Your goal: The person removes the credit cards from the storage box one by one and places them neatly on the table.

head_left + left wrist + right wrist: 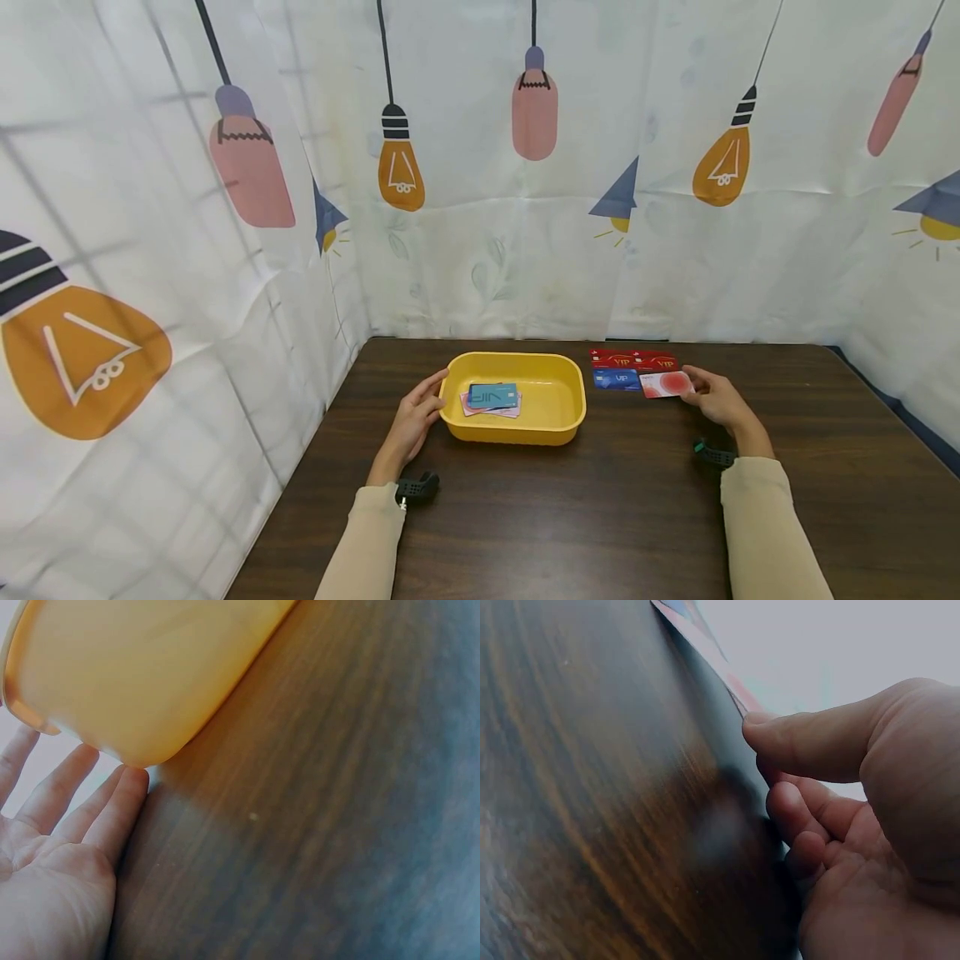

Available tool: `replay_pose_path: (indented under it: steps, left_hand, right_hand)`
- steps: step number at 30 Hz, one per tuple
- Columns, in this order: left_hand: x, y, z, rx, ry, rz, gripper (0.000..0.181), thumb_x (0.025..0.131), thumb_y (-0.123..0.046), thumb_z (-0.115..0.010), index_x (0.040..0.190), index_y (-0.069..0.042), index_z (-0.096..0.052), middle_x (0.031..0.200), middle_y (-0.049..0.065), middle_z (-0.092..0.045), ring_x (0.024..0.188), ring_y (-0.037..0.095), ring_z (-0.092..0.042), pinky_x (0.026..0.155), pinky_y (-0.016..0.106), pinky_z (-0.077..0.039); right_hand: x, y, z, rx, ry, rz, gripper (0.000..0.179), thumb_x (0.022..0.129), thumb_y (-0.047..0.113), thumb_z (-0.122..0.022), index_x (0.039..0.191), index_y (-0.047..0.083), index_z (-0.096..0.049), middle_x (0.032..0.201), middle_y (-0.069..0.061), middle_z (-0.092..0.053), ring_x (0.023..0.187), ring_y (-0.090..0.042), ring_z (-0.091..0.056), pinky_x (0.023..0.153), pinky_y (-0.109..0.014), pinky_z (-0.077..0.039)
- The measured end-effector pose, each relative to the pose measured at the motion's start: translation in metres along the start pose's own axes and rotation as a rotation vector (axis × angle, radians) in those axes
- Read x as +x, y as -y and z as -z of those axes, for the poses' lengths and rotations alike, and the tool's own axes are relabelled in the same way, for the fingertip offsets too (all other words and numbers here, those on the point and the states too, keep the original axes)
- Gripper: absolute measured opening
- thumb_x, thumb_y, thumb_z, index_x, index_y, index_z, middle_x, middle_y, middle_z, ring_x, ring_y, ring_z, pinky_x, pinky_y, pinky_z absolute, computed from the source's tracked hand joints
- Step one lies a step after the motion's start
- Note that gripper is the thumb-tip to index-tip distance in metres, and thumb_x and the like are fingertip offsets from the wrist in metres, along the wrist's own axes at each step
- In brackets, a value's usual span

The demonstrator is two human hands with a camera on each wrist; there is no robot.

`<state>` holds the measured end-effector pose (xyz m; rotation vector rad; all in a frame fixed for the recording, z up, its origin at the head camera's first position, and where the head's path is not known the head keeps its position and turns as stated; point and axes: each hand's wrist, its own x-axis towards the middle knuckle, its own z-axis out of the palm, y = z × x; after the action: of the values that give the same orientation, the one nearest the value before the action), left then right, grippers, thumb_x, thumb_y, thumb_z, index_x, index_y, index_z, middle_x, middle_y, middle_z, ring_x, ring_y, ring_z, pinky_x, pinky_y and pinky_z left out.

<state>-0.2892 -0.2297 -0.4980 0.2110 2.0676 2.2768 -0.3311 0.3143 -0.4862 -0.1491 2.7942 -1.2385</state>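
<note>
**Right hand (716, 402) pinching a pink-and-white card (662, 385)**

I see that card gripped at its right edge, just beside a blue card (617, 380) and 2 red cards (613, 358) on the table (562, 517). The left hand (411, 423), fingers extended, touches the yellow tray (517, 436); inside, a teal card (492, 396) overlaps pink cards (513, 412).

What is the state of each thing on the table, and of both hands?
Yellow tray: upright, holding cards.
Teal card: inside tray, topmost.
Pinkish cards: inside tray, partly covered.
Red VIP cards: lying flat.
Blue UP card: lying flat.
White card with red patch: pinched at right end.
Left hand: fingers touching tray.
Right hand: pinching that white card.
</note>
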Motion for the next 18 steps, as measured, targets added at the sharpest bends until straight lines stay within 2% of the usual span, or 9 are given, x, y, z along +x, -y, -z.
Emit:
replay_pose_path:
  steps: [5, 12, 18]
  left_hand:
    - [0.0003, 0.0002, 0.0000, -0.001, 0.001, -0.003, 0.056, 0.101, -0.002, -0.049, 0.155, -0.014, -0.045, 0.166, 0.007, -0.033, 0.154, 0.025, -0.032, 0.113, 0.040, -0.046]
    - [0.0006, -0.0014, 0.0002, 0.000, 0.002, -0.005, 0.055, 0.101, -0.002, -0.049, 0.155, -0.013, -0.044, 0.167, 0.008, -0.032, 0.154, 0.027, -0.031, 0.112, 0.038, -0.048]
    - [0.0003, 0.0002, 0.0000, -0.008, 0.008, -0.004, 0.056, 0.101, -0.002, -0.049, 0.156, -0.012, -0.044, 0.167, 0.008, -0.032, 0.154, 0.027, -0.031, 0.109, 0.035, -0.050]
  right_hand:
    - [0.0001, -0.0006, 0.0003, -0.012, 0.006, -0.003, 0.064, 0.102, 0.012, -0.060, 0.155, -0.009, -0.031, 0.121, -0.033, -0.054, 0.104, -0.038, -0.053, 0.083, -0.040, -0.051]
    - [0.0025, -0.0012, -0.0007, -0.032, 0.016, -0.001, 0.064, 0.101, 0.013, -0.059, 0.155, -0.009, -0.031, 0.126, -0.035, -0.053, 0.106, -0.041, -0.053, 0.085, -0.043, -0.051]
    - [0.0037, -0.0001, -0.0003, -0.049, 0.027, 0.002, 0.064, 0.101, 0.011, -0.059, 0.154, -0.011, -0.032, 0.123, -0.034, -0.053, 0.102, -0.037, -0.051, 0.087, -0.045, -0.050]
